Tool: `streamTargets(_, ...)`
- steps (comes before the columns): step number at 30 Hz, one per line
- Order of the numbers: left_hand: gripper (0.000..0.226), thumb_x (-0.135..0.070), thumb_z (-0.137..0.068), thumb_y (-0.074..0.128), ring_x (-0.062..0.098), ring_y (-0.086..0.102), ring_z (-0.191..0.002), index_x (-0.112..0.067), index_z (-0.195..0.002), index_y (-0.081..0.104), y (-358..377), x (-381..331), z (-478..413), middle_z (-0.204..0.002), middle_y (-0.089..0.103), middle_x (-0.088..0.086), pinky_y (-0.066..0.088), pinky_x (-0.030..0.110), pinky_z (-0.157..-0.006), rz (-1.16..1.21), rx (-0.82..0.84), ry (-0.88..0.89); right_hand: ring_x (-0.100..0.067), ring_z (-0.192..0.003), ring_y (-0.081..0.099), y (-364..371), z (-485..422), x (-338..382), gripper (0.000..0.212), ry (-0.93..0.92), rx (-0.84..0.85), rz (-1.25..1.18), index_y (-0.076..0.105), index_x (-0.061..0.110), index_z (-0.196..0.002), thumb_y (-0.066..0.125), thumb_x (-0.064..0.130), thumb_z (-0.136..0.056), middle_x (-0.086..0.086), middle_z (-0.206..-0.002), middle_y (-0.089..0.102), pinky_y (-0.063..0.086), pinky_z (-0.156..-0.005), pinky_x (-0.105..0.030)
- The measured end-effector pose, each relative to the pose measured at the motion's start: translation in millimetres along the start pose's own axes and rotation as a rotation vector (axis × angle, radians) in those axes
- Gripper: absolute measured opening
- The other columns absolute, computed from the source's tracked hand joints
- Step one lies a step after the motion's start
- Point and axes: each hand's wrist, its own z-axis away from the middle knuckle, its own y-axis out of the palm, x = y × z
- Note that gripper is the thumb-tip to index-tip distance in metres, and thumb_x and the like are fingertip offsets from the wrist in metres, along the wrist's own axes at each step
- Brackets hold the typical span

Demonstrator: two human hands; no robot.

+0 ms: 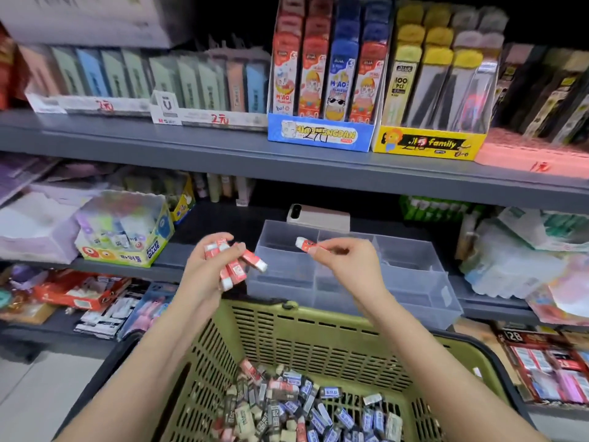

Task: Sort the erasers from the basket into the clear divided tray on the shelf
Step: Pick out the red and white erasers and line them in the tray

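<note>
My left hand (207,269): just left of the clear divided tray (414,283), raised level with its rim, fingers curled round a bunch of red-sleeved erasers (236,267); their white ends stick out toward the tray's left wall.
My right hand (348,261): over the tray, thumb and fingertips pinching a single red eraser (307,245) by one end.
Single red eraser: held in the air above the rear of the tray, toward its left side, white tip pointing left; I cannot tell which compartment lies under it.
Tray: stands on the dark shelf (223,226), its front wall at the shelf's edge, dividers showing through the clear plastic.
Basket (287,330): green, slotted walls, directly in front of the tray and lower, between my forearms.
Loose erasers (302,406): heaped on the basket floor below the tray, a mix of blue, black, red and pale sleeves.
White box (318,215): just behind the tray, against its back wall.
Glue carton (127,232): well left of the tray on the same shelf.
Blue display box (320,135) and yellow display box (427,143): side by side on the shelf above the tray.
</note>
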Motion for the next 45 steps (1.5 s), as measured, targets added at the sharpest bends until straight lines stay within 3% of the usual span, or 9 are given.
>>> streamTargets(4, 0.016, -0.005, -0.083, 0.066, 0.014, 0.06, -0.048, -0.015, -0.093, 0.059, -2, 4, -25, -0.065, 0.064, 0.007, 0.043, 0.021, -0.04, -0.025, 0.083, -0.212, -0.013, -0.051, 0.043, 29, -57, 12, 0.043, 0.115, 0.12, 0.228, 0.056, 0.023, -0.038, 0.077, 0.044, -0.069, 0.005, -0.047, 0.047, 0.033, -0.056, -0.026)
streamTargets(7, 0.02, -0.009, -0.074, 0.071, 0.011, 0.055, -0.046, -0.017, -0.089, 0.061, -1, 9, -26, -0.058, 0.061, 0.002, 0.041, 0.022, -0.039, -0.065, 0.147, -0.29, -0.013, -0.048, 0.051, 48, -92, 19, 0.038, 0.23, 0.255, 0.563, 0.051, 0.016, -0.056, 0.073, 0.041, -0.073, 0.003, -0.046, 0.051, 0.039, -0.052, -0.023)
streamTargets(10, 0.028, -0.016, -0.058, 0.078, 0.012, 0.058, -0.05, -0.02, -0.083, 0.066, -4, 8, -22, -0.061, 0.062, 0.003, 0.043, 0.024, -0.04, -0.065, 0.195, -0.331, -0.013, -0.048, 0.058, 65, -110, 12, 0.015, 0.294, 0.366, 0.505, 0.058, 0.013, -0.062, 0.068, 0.013, -0.072, 0.0, -0.052, 0.06, 0.053, -0.062, -0.024)
streamTargets(15, 0.029, -0.015, -0.053, 0.082, 0.016, 0.058, -0.052, -0.021, -0.079, 0.072, -10, 11, -24, -0.064, 0.062, 0.008, 0.046, 0.025, -0.046, 0.009, 0.239, -0.394, -0.013, -0.046, 0.048, 83, -120, 0, 0.022, 0.336, 0.474, 0.566, 0.054, 0.018, -0.065, 0.075, 0.02, -0.07, 0.0, -0.058, 0.054, 0.039, -0.049, -0.021)
streamTargets(21, 0.039, -0.019, -0.043, 0.088, 0.017, 0.059, -0.056, -0.022, -0.079, 0.073, -15, 12, -26, -0.067, 0.061, 0.008, 0.049, 0.028, -0.053, 0.047, 0.302, -0.382, -0.022, -0.101, 0.061, 98, -119, -15, 0.031, 0.314, 0.541, 0.624, 0.062, 0.008, -0.102, 0.07, 0.028, -0.081, -0.009, -0.113, 0.062, 0.049, -0.077, -0.029)
streamTargets(24, 0.031, -0.016, -0.052, 0.086, 0.016, 0.06, -0.058, -0.022, -0.081, 0.073, -16, 12, -26, -0.068, 0.063, 0.007, 0.05, 0.029, -0.056, 0.042, 0.302, -0.363, -0.019, -0.093, 0.061, 91, -122, -17, 0.019, 0.305, 0.55, 0.651, 0.061, 0.01, -0.086, 0.072, 0.023, -0.079, -0.008, -0.103, 0.062, 0.049, -0.074, -0.029)
streamTargets(30, 0.028, -0.011, -0.056, 0.084, 0.017, 0.06, -0.055, -0.021, -0.079, 0.073, -14, 13, -26, -0.07, 0.062, 0.01, 0.053, 0.029, -0.054, 0.074, 0.292, -0.322, -0.019, -0.085, 0.058, 88, -118, -17, 0.029, 0.274, 0.608, 0.633, 0.068, 0.003, -0.106, 0.065, 0.013, -0.079, -0.012, -0.111, 0.067, 0.05, -0.077, -0.03)
streamTargets(39, 0.016, -0.007, -0.063, 0.071, 0.018, 0.058, -0.051, -0.018, -0.074, 0.072, -13, 17, -31, -0.066, 0.057, 0.009, 0.05, 0.028, -0.047, 0.288, 0.169, -0.208, -0.02, -0.064, 0.045, 82, -107, -2, 0.018, 0.172, 0.663, 0.729, 0.057, 0.008, -0.085, 0.044, 0.017, -0.094, -0.006, -0.076, 0.049, 0.036, -0.059, -0.025)
streamTargets(45, 0.02, -0.006, -0.066, 0.07, 0.018, 0.057, -0.051, -0.015, -0.083, 0.067, -12, 18, -29, -0.065, 0.057, 0.009, 0.05, 0.027, -0.048, 0.237, 0.189, -0.194, -0.031, -0.109, 0.056, 82, -104, 2, 0.029, 0.178, 0.59, 0.673, 0.061, 0.002, -0.116, 0.041, 0.009, -0.096, -0.014, -0.118, 0.061, 0.047, -0.094, -0.033)
